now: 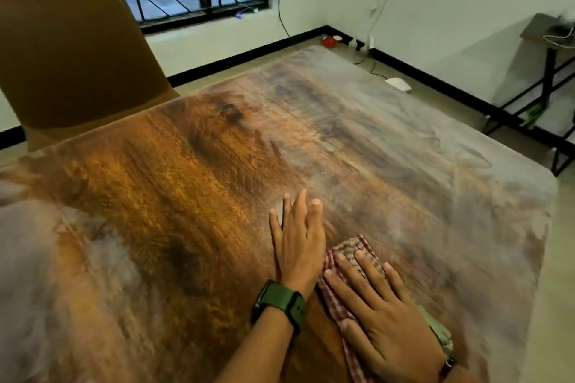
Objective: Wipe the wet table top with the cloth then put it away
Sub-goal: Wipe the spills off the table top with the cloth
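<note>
A wooden table top fills most of the view, with a hazy wet sheen across its right and far parts. A red-and-white checked cloth lies flat on it near the front edge. My right hand presses palm-down on the cloth with fingers spread, covering most of it. Just left of the cloth, my left hand rests flat on the bare wood, fingers together and pointing away, holding nothing. A green watch is on my left wrist.
A brown chair stands against the table's far left side. A dark metal-framed side table stands at the right wall. Cables, a red bowl and a white object lie on the floor beyond the table.
</note>
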Action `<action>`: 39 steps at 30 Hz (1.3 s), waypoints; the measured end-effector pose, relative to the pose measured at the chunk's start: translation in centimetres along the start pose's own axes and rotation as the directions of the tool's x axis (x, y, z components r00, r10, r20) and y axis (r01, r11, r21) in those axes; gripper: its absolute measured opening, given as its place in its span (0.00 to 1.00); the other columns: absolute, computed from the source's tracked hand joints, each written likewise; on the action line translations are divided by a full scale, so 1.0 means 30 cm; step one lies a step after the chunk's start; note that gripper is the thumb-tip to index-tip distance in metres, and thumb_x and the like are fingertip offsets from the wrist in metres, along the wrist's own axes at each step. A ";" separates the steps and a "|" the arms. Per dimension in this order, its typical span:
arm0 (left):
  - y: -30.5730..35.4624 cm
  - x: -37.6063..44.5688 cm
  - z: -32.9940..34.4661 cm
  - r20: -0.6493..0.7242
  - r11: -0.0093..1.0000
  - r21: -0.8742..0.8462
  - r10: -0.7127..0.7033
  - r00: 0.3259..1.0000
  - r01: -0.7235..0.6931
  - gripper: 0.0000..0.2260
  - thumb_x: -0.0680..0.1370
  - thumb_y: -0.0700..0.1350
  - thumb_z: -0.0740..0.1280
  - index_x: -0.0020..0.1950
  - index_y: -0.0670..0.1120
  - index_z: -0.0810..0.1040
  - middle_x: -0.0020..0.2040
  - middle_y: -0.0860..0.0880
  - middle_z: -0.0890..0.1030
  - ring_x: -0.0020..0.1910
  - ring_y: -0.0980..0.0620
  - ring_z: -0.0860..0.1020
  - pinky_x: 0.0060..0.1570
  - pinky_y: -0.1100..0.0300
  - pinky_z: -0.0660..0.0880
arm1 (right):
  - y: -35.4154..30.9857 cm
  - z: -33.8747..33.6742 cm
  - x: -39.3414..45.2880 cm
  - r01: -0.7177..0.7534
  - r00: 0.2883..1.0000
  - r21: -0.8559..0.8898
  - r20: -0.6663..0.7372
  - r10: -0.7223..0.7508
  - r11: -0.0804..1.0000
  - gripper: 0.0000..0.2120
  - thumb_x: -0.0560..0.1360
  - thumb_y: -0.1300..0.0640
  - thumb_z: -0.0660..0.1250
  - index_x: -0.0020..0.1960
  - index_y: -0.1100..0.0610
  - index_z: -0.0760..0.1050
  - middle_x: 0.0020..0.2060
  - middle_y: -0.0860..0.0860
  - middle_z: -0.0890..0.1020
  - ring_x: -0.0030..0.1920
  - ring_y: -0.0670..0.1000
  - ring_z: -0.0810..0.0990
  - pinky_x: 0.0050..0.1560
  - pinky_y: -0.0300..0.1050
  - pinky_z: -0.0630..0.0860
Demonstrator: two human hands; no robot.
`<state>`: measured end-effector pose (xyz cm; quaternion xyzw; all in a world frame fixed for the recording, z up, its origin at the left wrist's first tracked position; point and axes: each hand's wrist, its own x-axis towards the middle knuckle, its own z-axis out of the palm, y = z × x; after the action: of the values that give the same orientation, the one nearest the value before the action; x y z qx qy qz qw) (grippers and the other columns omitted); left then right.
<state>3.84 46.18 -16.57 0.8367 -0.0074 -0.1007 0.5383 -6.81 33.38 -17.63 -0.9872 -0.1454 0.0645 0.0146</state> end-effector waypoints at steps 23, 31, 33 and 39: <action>0.101 -0.245 0.371 0.245 0.873 0.383 0.218 0.945 -0.301 0.44 0.65 0.69 0.23 0.75 0.49 0.42 0.77 0.50 0.45 0.74 0.57 0.40 0.69 0.60 0.30 | 0.230 0.044 -0.213 -0.367 0.927 0.105 -0.044 0.373 0.924 0.29 0.78 0.42 0.45 0.77 0.47 0.47 0.76 0.50 0.54 0.76 0.55 0.48 0.70 0.58 0.47; 0.079 -0.262 0.415 0.253 0.773 0.512 0.280 0.926 -0.374 0.39 0.71 0.67 0.26 0.76 0.47 0.44 0.77 0.50 0.45 0.74 0.56 0.40 0.71 0.59 0.33 | 0.674 -0.031 0.173 -0.679 0.712 0.237 -0.017 0.702 0.695 0.27 0.80 0.43 0.46 0.77 0.44 0.45 0.77 0.48 0.45 0.76 0.55 0.41 0.73 0.62 0.40; 0.077 -0.265 0.417 0.257 0.757 0.539 0.270 0.928 -0.369 0.40 0.70 0.66 0.26 0.76 0.47 0.45 0.77 0.50 0.45 0.75 0.56 0.40 0.71 0.59 0.34 | 0.680 -0.033 0.173 -0.691 0.705 0.227 0.000 0.709 0.686 0.27 0.81 0.43 0.45 0.77 0.45 0.45 0.77 0.49 0.45 0.76 0.55 0.42 0.73 0.62 0.40; 0.090 -0.259 0.425 0.244 0.782 0.531 0.226 0.943 -0.325 0.42 0.68 0.68 0.24 0.76 0.48 0.45 0.77 0.51 0.47 0.75 0.56 0.42 0.70 0.59 0.34 | 0.395 0.012 -0.107 -0.629 0.765 0.187 -0.018 0.643 0.754 0.28 0.78 0.41 0.39 0.76 0.46 0.42 0.77 0.50 0.45 0.76 0.53 0.39 0.73 0.61 0.39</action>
<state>-5.76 34.52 -17.99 0.9363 -0.2046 -0.0837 0.2730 -6.52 21.11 -18.17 -0.9745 0.2057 0.0377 0.0818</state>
